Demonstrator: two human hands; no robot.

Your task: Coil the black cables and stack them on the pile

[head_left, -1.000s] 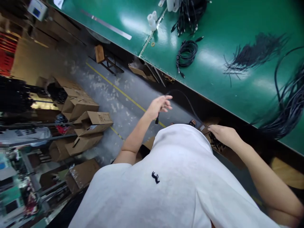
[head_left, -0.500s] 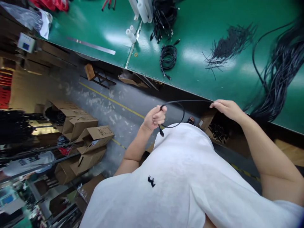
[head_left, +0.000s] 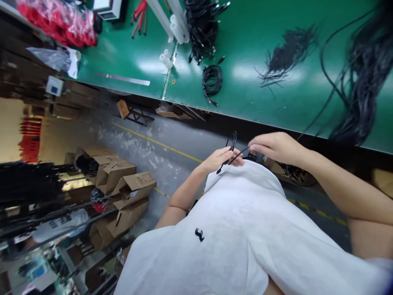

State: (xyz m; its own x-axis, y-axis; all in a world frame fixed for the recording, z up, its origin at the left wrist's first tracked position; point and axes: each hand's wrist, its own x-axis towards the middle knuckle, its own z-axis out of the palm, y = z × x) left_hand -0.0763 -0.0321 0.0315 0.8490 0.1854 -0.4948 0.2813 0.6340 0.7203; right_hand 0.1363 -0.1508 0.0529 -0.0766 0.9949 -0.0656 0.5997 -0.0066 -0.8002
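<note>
My left hand point(head_left: 225, 158) is closed around loops of a black cable point(head_left: 234, 141), low in front of the white shirt. One end of this cable pokes out below the fingers. Close by on the right, my right hand point(head_left: 270, 145) pinches another stretch of the same cable, which runs between the two hands. A finished-looking black cable coil point(head_left: 212, 80) lies on the green table point(head_left: 242, 92) beyond. Farther right on it spreads a large bundle of loose black cables point(head_left: 362, 90).
Short black ties or wires point(head_left: 288, 51) lie in a heap on the table. More cables point(head_left: 202, 28) sit beside white tubes point(head_left: 176, 28). A metal ruler point(head_left: 125, 79) rests near the table edge. Cardboard boxes point(head_left: 135, 186) and a stool point(head_left: 132, 111) stand on the floor at left.
My right hand has come leftward, close to my left hand. The single wide loop of cable has become tighter, gathered loops in my left hand. The camera view has shifted slightly.
</note>
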